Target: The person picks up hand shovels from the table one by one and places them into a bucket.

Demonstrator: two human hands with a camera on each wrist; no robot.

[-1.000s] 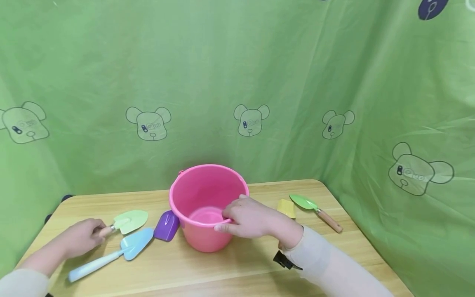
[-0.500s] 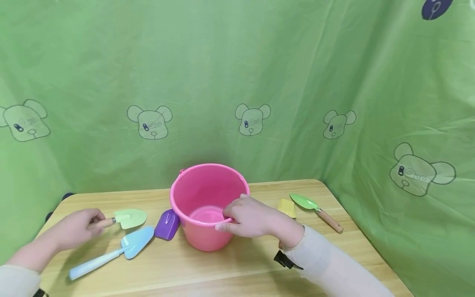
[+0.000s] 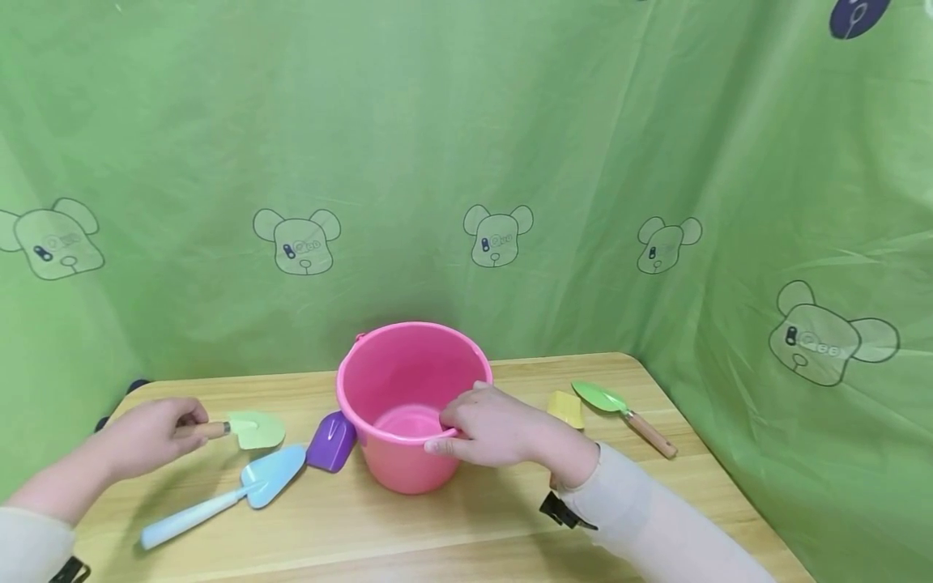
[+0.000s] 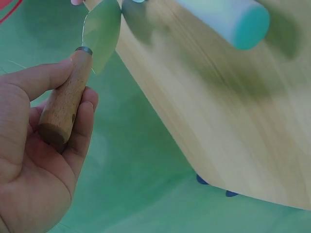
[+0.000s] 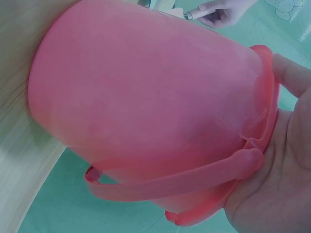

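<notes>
My left hand grips the wooden handle of a small trowel with a pale green blade, held above the left part of the table. In the left wrist view the thumb and fingers wrap that handle. At the middle stands a pink bucket, upright, its inside bare as far as it shows. My right hand holds the bucket's near right rim, fingers inside and thumb outside. In the right wrist view the bucket's pink carrying handle hangs down along its side.
A light blue trowel lies in front of the left hand. A purple shovel blade lies against the bucket's left side. Right of the bucket are a yellow piece, partly behind the forearm, and a green trowel with a wooden handle. Green curtains surround the wooden table.
My left hand has lifted the pale green trowel off the table and shifted slightly left and back with it. My right hand stays on the bucket rim.
</notes>
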